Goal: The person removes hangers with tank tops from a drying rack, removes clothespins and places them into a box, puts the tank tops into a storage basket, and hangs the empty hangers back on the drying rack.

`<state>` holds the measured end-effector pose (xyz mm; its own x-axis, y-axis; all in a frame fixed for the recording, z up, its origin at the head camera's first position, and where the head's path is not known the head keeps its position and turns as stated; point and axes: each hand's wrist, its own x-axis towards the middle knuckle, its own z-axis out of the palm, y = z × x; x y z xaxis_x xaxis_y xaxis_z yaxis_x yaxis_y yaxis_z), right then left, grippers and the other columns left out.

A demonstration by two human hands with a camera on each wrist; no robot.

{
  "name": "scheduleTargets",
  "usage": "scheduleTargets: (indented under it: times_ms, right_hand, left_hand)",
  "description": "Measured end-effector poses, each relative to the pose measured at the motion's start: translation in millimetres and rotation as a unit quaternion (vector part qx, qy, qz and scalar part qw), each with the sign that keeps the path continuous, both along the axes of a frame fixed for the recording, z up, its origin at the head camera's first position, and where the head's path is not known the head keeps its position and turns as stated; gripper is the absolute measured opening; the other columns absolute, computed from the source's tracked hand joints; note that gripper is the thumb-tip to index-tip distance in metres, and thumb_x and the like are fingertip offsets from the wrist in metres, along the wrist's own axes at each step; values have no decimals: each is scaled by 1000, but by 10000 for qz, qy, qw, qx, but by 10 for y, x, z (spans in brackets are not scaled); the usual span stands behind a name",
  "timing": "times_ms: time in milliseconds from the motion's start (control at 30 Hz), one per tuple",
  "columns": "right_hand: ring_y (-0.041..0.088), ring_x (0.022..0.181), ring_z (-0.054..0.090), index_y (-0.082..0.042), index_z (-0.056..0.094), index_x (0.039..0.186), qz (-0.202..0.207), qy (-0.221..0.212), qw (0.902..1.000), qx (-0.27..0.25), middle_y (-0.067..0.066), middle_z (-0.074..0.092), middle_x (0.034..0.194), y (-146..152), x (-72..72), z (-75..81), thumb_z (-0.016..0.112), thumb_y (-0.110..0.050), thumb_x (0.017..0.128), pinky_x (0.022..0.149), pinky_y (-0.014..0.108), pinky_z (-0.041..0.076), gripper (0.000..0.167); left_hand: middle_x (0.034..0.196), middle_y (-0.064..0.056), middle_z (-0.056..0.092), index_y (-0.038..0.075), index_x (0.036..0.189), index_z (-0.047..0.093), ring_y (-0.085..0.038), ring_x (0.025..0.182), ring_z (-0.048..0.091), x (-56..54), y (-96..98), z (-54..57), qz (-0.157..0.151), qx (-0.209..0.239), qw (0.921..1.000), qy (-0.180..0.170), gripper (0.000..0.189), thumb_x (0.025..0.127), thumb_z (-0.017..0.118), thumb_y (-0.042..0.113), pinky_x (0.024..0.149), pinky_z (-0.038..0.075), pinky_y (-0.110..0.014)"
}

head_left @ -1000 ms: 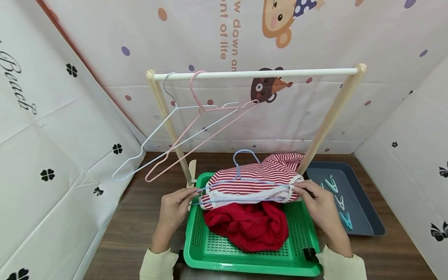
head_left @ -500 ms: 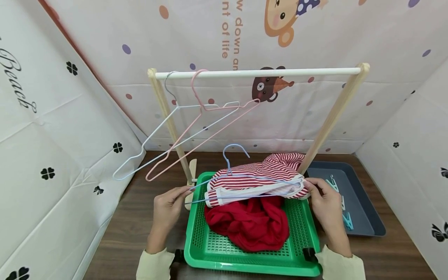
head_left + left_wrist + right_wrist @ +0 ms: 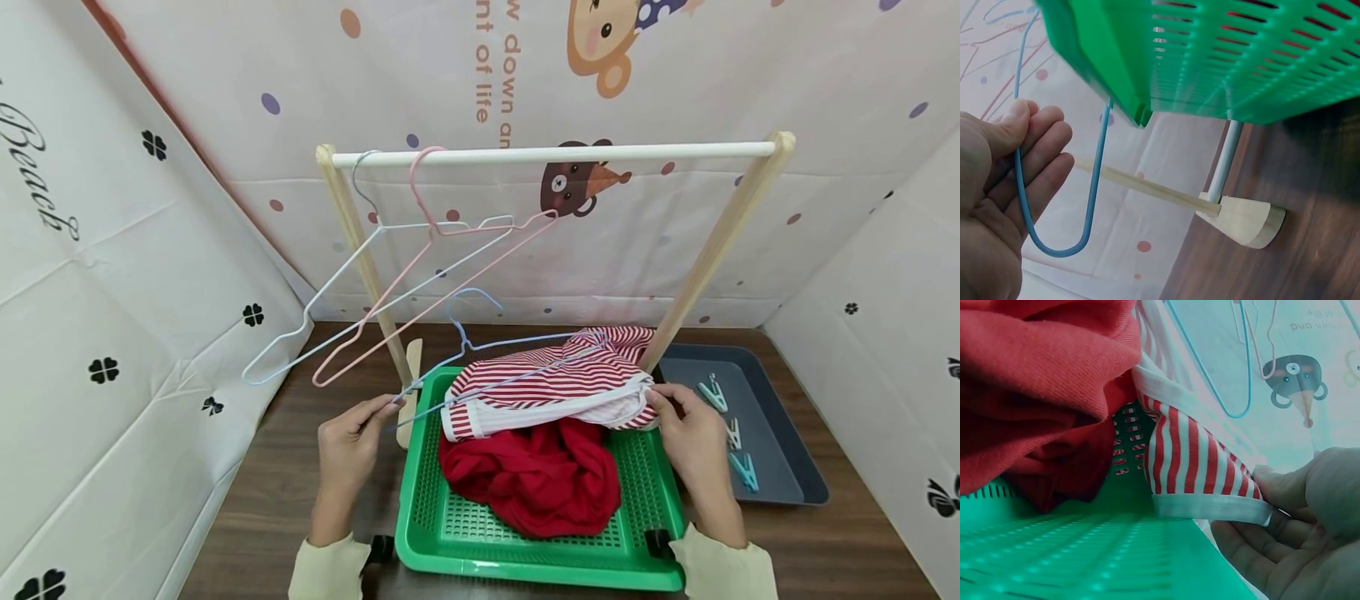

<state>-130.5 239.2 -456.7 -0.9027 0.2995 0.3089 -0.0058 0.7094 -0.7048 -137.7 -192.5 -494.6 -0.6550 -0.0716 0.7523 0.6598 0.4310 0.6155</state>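
Note:
My left hand (image 3: 348, 446) pinches the left end of a blue clothes hanger (image 3: 442, 364), with the thumb pressing its wire in the left wrist view. The hanger slants back to the right over a red-and-white striped garment (image 3: 525, 375), its hook upward. Between thumb and fingers, my right hand (image 3: 696, 433) pinches the garment's white-trimmed right edge (image 3: 1210, 506). The garment's white-edged opening (image 3: 555, 411) faces me, and the hanger's far end lies beyond it. Under the garment, a crumpled red cloth (image 3: 528, 483) sits in a green basket (image 3: 540, 571).
A wooden rack with a white rail (image 3: 600, 153) stands behind the basket. A white hanger (image 3: 330, 287) and a pink hanger (image 3: 390, 296) hang at its left. On the right, a grey tray (image 3: 787, 450) holds several clothespins (image 3: 742, 472). Patterned cloth walls surround the brown table (image 3: 255, 500).
The blue hanger has shifted left, and its right end has swung back, away from the garment's opening. My left hand moved left with it; my right hand drew the garment's edge slightly right.

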Motion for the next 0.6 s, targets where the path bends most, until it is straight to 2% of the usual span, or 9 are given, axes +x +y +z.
scheduleTargets:
  times_ms: [167,300,467,600]
  right_hand:
    - [25,78,57,-1,78,111,207,-283,9993,110,14,72,90,9,-3,3,74,-17,104,62,26,41,18]
    - [24,81,60,-3,78,114,396,-567,9974,185,10,73,91,24,-3,10,73,-22,104,66,31,45,22]
    - [26,88,64,-1,76,120,385,-531,9978,6,14,74,99,6,8,58,69,-25,107,67,26,47,28]
    - [27,91,66,0,75,123,358,-398,9986,-47,16,74,102,-19,18,124,67,-25,108,68,22,48,29]
  left_hand:
    - [95,-17,80,-6,100,81,-17,89,79,12,28,-21,19,235,9990,-382,22,84,79,-20,79,58,-15]
    - [94,-20,79,-7,100,81,-11,90,78,14,53,-14,11,327,9981,-516,17,87,79,-17,78,58,-15]
    - [93,-18,79,-6,99,82,-6,90,76,21,81,11,123,440,9976,-529,17,87,79,-17,77,58,-15]
    - [93,-19,79,-6,99,81,-6,90,77,33,98,33,77,639,9964,-560,17,87,79,-17,77,59,-17]
